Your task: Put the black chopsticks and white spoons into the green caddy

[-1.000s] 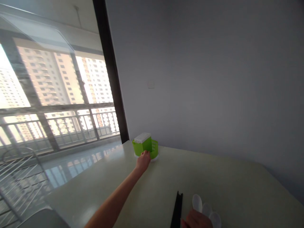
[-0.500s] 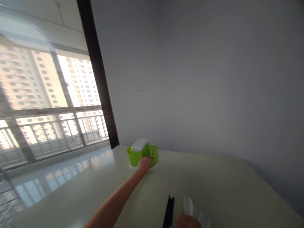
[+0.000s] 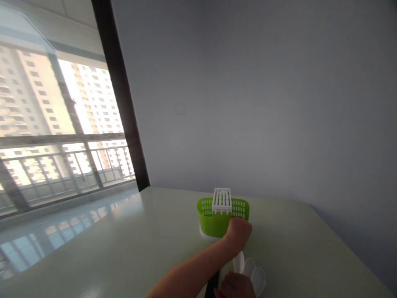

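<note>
A green cutlery basket [image 3: 214, 225] with slatted walls and a white base stands on the table, topped by a white slotted piece [image 3: 222, 200]. My left hand [image 3: 239, 231] is closed at its front right side, and that forearm crosses over the table from the lower left. Low in the picture, my right hand [image 3: 237, 285] is curled over the lower part of several white spoons [image 3: 258, 280], whose bowls fan out past the fingers. Close to its left lies a long black utensil [image 3: 212, 284], partly covered by the left forearm; its kind is unclear.
The pale table [image 3: 294, 248] reaches back to a grey wall [image 3: 263, 103] with a switch plate [image 3: 180, 109]. A dark-framed window [image 3: 120, 82] with a railing outside rises on the left. The table's right edge slopes toward the lower right.
The green basket has moved right and nearer with my left hand, and has turned so its long side faces me. My right hand and the spoons stay about where they were.
</note>
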`<control>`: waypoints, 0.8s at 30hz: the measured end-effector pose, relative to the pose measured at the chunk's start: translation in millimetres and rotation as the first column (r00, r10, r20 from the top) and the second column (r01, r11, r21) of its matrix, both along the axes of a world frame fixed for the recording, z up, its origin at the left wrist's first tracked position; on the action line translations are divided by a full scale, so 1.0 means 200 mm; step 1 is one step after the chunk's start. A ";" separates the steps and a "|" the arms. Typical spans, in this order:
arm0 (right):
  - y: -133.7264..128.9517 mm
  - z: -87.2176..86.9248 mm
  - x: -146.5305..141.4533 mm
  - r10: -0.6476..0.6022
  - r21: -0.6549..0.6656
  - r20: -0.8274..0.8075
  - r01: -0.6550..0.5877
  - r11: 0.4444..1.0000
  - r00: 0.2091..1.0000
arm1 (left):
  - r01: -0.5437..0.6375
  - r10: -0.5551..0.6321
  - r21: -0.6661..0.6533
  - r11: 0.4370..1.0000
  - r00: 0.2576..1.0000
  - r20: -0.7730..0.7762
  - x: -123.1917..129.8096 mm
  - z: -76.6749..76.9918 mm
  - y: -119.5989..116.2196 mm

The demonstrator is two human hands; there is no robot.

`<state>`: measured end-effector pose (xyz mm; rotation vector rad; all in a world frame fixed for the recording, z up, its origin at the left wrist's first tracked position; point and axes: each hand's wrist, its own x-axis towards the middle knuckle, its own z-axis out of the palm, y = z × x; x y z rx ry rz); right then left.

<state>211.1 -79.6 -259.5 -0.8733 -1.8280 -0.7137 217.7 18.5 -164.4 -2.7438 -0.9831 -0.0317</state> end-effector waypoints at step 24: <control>-0.08 0.05 0.06 -0.007 -0.606 0.088 0.059 0.793 0.996 | -0.370 0.480 -0.339 0.865 0.809 0.339 -0.73 0.01 -0.35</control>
